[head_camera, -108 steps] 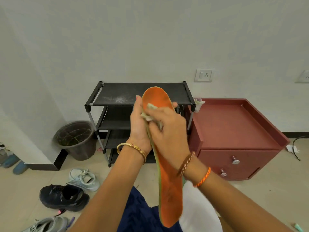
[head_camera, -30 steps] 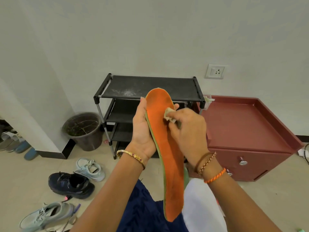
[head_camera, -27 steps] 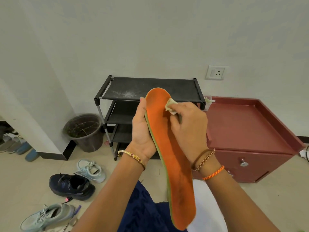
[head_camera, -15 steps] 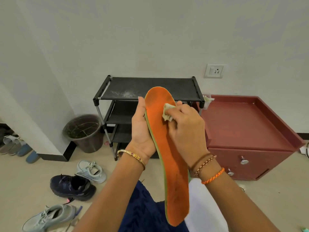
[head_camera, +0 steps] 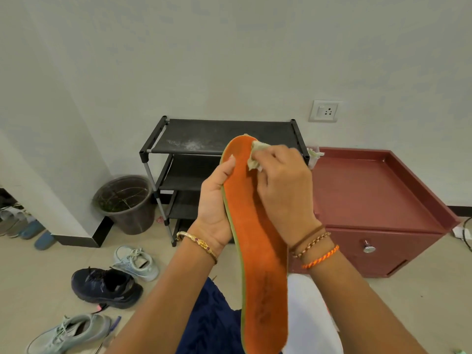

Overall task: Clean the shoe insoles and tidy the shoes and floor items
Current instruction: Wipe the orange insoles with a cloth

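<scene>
The left hand (head_camera: 215,200) grips the orange insole (head_camera: 258,246) from behind along its left edge, thumb curled onto the front face, and holds it upright above the lap with the toe end up. The right hand (head_camera: 283,190) has its fingers curled round a small pale cloth (head_camera: 255,155) and presses it against the insole's upper right edge, near the toe. On the floor at the lower left lie a dark shoe (head_camera: 106,287) and two light grey shoes (head_camera: 136,261), in front of the black rack (head_camera: 222,139).
</scene>
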